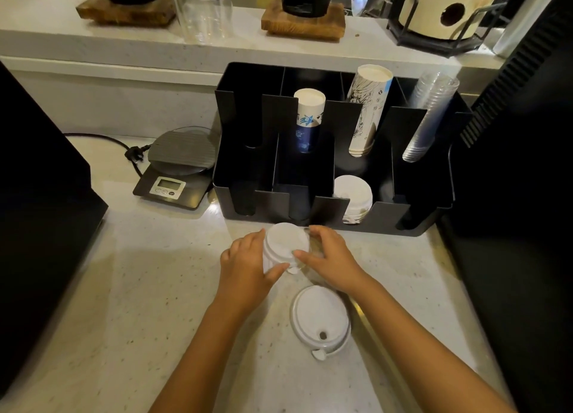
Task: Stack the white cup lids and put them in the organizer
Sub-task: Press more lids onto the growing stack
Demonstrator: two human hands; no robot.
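Note:
A stack of white cup lids sits just in front of the black organizer, held between both hands. My left hand wraps its left side and my right hand grips its right side. A second small pile of white lids lies flat on the counter below my hands, sip hole toward me. Inside the organizer, another stack of white lids leans in a front compartment.
The organizer's back slots hold two paper cup stacks and clear plastic cups. A digital scale with a cable stands to its left. Dark machines flank the counter on both sides. A raised shelf runs behind.

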